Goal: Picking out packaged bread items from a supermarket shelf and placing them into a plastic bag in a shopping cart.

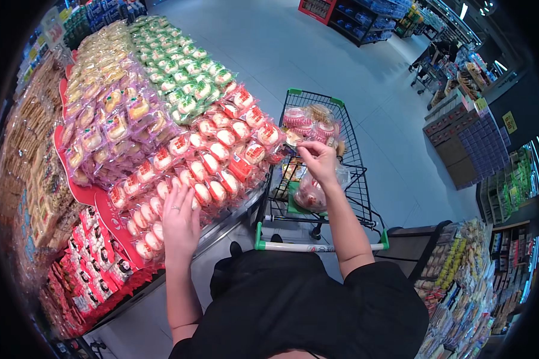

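Note:
My left hand (pixel 179 213) rests palm down on a stacked display of red-and-clear wrapped buns (pixel 218 150), its fingers slightly apart. Just right of that display my right hand (pixel 316 157) is raised above a wire shopping cart (pixel 357 157), thumb and forefinger brought close together near a small wrapped item (pixel 293 137); whether they grip it cannot be told. Pink-and-white wrapped packs (pixel 298 117) lie in the cart's far end. Nearer the handle (pixel 296 247) sits a clear plastic bag with round pinkish things (pixel 312 193), partly behind my right forearm.
Green-wrapped (pixel 177 72) and purple-wrapped baked goods (pixel 117 121) are piled beyond the red ones. Black-and-red packets (pixel 94 264) fill the near left. Stacked boxes (pixel 474 148) stand at right, a packed snack display (pixel 458 278) at lower right, and a bottle shelf (pixel 364 20) farther off.

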`<state>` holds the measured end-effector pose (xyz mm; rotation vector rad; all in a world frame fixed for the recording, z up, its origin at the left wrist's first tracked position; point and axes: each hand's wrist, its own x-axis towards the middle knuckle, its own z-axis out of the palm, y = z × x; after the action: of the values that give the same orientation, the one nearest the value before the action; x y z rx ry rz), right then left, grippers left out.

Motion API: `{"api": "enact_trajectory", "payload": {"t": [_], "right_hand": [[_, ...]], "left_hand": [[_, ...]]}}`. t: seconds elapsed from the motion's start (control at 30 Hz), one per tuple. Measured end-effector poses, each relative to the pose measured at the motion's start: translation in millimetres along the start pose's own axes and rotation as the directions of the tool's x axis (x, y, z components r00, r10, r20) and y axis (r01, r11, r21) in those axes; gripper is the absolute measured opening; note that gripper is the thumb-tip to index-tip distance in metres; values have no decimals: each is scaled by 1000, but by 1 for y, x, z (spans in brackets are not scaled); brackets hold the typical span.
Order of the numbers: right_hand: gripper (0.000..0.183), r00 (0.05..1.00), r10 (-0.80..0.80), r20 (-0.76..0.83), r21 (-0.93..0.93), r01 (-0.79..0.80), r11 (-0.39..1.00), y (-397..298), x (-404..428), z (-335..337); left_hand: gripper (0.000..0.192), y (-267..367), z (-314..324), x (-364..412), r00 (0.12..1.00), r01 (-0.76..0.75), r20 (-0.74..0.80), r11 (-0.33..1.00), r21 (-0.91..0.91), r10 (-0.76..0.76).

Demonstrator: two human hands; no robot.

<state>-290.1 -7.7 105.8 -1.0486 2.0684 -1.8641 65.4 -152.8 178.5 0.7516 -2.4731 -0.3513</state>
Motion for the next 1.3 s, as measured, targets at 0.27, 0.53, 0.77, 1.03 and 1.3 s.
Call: {"api": "enact_trajectory", "payload": {"t": [0.27,0.53,0.77,1.03,1.3], "right_hand": [[36,790,540,292,-797,-112,594,100,-28,-117],[56,695,648,312,-937,114,329,153,-22,-95],[54,719,659,219,-974,124,188,147,-42,-74],[48,696,710,105,-976,-64,207,184,-42,-92],[57,652,747,132,-959,-107,263,170,-34,-81]], "left_hand": [[38,38,53,-75,887,47,450,948,-314,105],[43,49,52,-74,896,42,438,964,-263,81],[44,53,53,-89,875,65,481,970,-233,57],[43,52,52,-98,842,102,540,975,-196,20],[44,53,49,-102,848,88,529,981,-175,18]]}}
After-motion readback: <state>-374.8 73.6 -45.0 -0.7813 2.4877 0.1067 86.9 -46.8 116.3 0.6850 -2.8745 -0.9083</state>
